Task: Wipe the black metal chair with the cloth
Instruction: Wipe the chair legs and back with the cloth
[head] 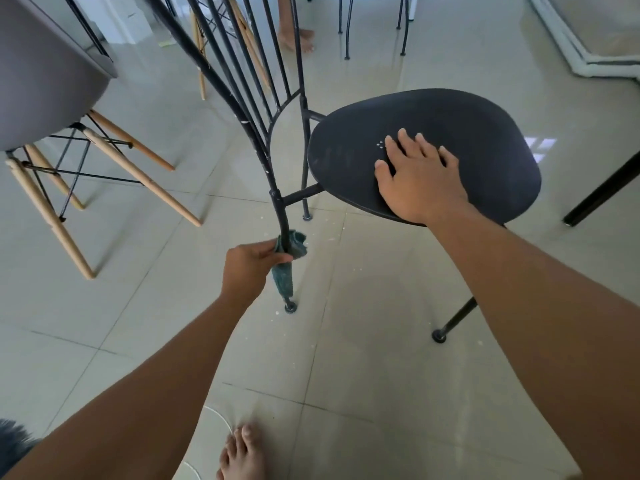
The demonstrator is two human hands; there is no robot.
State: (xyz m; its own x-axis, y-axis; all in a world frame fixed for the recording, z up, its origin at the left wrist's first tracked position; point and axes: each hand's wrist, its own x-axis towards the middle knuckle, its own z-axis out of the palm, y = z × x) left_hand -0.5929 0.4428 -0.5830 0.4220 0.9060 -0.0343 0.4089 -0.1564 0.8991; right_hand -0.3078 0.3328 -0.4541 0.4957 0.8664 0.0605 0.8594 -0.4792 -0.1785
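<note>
The black metal chair (pixel 478 133) stands on the tiled floor with its rounded seat at centre right and its barred backrest rising to the upper left. My left hand (pixel 247 268) is closed around a teal cloth (pixel 285 268), which is wrapped round the lower part of the chair's rear leg, just above the foot. My right hand (pixel 417 181) lies flat on the seat with fingers spread and holds nothing.
A grey shell chair with wooden legs (pixel 45 81) stands at the left. A dark table leg (pixel 602 192) slants in at the right. Another person's bare foot (pixel 298 38) is at the top, beyond more chair legs. My own foot (pixel 242 452) is at the bottom.
</note>
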